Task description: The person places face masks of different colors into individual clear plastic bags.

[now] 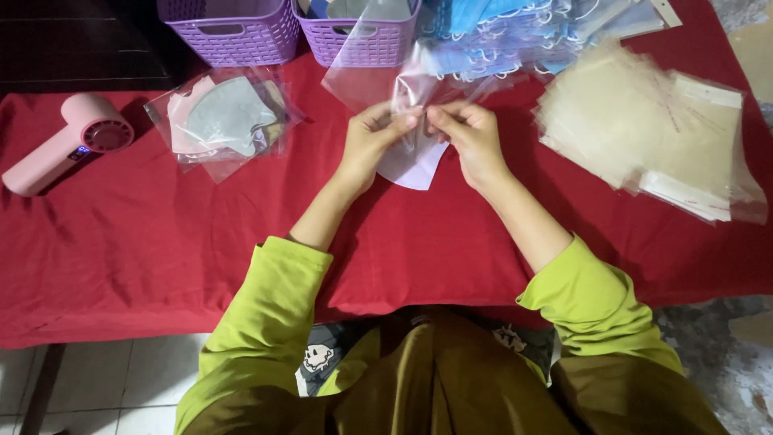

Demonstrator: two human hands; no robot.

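Together, left hand (372, 133) and right hand (469, 133) pinch a clear bag (407, 89); blue masks (491, 40) lie just behind.

Lime-green long sleeves pushed up the forearms, olive-brown trousers, both hands bare.

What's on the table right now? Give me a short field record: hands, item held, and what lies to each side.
left hand: pinches the clear plastic bag
right hand: pinches the same bag
under hands: white mask
left side: bagged masks, pink handheld fan
right side: stack of empty clear bags
far edge: two purple baskets, blue masks
surface: red cloth
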